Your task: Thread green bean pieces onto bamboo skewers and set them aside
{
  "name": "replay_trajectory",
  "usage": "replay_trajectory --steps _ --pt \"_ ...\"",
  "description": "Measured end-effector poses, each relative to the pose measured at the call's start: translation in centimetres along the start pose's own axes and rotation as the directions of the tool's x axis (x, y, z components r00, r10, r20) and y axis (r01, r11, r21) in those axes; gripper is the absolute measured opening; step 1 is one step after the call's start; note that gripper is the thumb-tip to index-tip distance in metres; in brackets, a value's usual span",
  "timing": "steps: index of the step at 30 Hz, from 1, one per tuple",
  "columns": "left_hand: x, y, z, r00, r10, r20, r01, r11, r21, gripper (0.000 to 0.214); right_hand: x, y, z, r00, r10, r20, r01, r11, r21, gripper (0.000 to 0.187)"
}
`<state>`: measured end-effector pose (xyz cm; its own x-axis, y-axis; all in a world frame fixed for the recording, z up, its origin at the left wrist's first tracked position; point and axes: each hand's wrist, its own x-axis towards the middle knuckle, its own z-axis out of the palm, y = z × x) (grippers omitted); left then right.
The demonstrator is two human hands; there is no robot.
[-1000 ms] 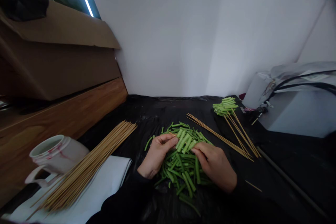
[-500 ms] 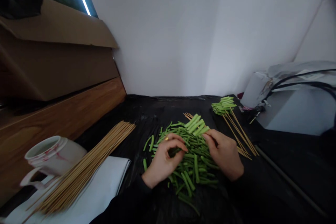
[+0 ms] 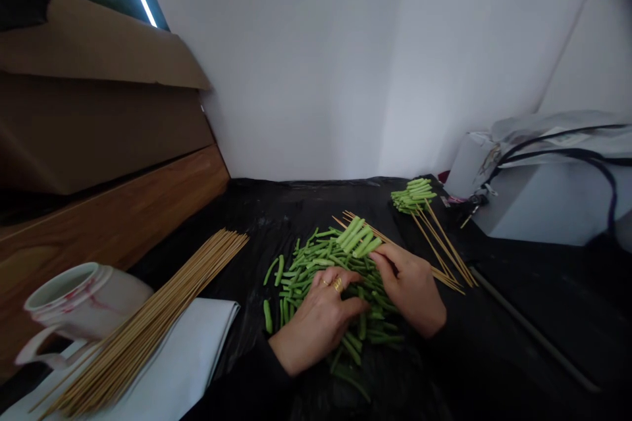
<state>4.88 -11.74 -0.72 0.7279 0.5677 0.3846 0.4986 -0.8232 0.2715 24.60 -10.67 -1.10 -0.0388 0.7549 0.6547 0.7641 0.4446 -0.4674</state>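
Observation:
My right hand (image 3: 411,283) pinches a skewer near a row of cut green bean pieces (image 3: 359,237) threaded side by side across it. Other skewer tips stick out just beyond this row. Below lies a loose heap of cut green beans (image 3: 301,270). Over the heap's near part, my left hand (image 3: 323,312) reaches down with its fingers curved and its thumb apart from them. Two gold-coloured rings show on it. Its fingertips are among the beans, partly hidden, and I see nothing held in it.
Finished-looking bean skewers (image 3: 413,196) lie stacked at the back right. To the left, a bundle of bare bamboo skewers (image 3: 162,316) rests on a folded white sheet (image 3: 207,329) beside a tilted mug (image 3: 91,299). A cardboard box (image 3: 103,125) and a grey-white bag (image 3: 538,194) flank the black-covered table (image 3: 296,200).
My left hand has moved right and down onto the bean heap, its fingers opening from a curled pose. My right hand keeps its pinch on the skewer. The view has shifted slightly.

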Motion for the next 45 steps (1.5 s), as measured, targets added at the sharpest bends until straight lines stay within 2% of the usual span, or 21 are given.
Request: replay_trajectory --steps 3,6,8,10,11,13,15,16,18,19,21,25,41,45 --pt "0.1 0.0 -0.1 0.999 0.008 -0.033 -0.008 1.0 -0.022 0.017 0.0 0.0 0.0 1.0 -0.005 -0.007 0.005 1.0 0.005 0.024" --pt "0.2 -0.1 -0.4 0.994 -0.031 -0.105 0.017 0.991 -0.133 0.019 0.1 -0.2 -0.1 0.999 -0.004 -0.035 0.005 1.0 0.006 0.024" --pt "0.3 -0.5 -0.6 0.974 -0.125 -0.187 0.074 0.963 -0.258 0.019 0.2 -0.4 -0.4 0.998 0.001 -0.065 0.0 1.0 0.009 0.023" --pt "0.3 -1.2 -0.8 0.92 -0.29 -0.264 0.161 0.893 -0.42 0.016 0.3 -0.7 -0.6 0.995 0.0 -0.095 0.002 1.0 0.016 0.022" --pt "0.3 -1.6 -0.9 0.873 -0.394 -0.288 0.205 0.831 -0.517 0.015 0.3 -0.8 -0.7 0.994 -0.002 -0.106 0.004 1.0 0.02 0.022" --pt "0.4 -2.4 -1.1 0.745 -0.605 -0.281 0.249 0.643 -0.725 0.023 0.3 -0.9 -0.8 0.994 -0.009 -0.105 0.013 0.999 0.032 0.022" --pt "0.5 -3.2 -1.4 0.643 -0.746 -0.175 0.23 0.406 -0.885 0.034 0.1 -1.0 -0.6 0.997 -0.019 -0.078 0.023 0.999 0.049 0.021" --pt "0.5 -3.5 -1.6 0.61 -0.784 -0.114 0.202 0.293 -0.935 0.036 0.0 -1.0 -0.5 0.998 -0.029 -0.051 0.032 0.998 0.058 0.021" --pt "0.5 -3.9 -1.9 0.581 -0.814 -0.006 0.136 0.104 -0.985 0.034 -0.3 -1.0 -0.1 0.998 -0.059 0.021 0.058 0.995 0.077 0.021" --pt "0.5 -4.0 -2.1 0.58 -0.814 0.03 0.105 0.038 -0.994 0.033 -0.4 -1.0 0.1 0.995 -0.075 0.059 0.07 0.994 0.083 0.021" --pt "0.5 -4.1 -2.2 0.59 -0.805 0.057 0.052 -0.032 -0.998 0.031 -0.7 -1.0 0.4 0.986 -0.1 0.135 0.089 0.992 0.084 0.022" --pt "0.5 -4.1 -2.1 0.609 -0.792 0.047 0.002 -0.058 -0.998 0.034 -1.1 -1.1 0.9 0.965 -0.122 0.231 0.112 0.992 0.055 0.023" --pt "0.4 -4.0 -2.1 0.594 -0.804 0.039 0.016 -0.037 -0.999 0.041 -1.4 -1.0 1.2 0.959 -0.1 0.265 0.098 0.995 0.021 0.024" --pt "0.5 -4.0 -2.1 0.588 -0.808 0.026 -0.009 -0.039 -0.999 0.035 -1.4 -1.2 1.2 0.962 -0.097 0.256 0.096 0.995 0.017 0.024"
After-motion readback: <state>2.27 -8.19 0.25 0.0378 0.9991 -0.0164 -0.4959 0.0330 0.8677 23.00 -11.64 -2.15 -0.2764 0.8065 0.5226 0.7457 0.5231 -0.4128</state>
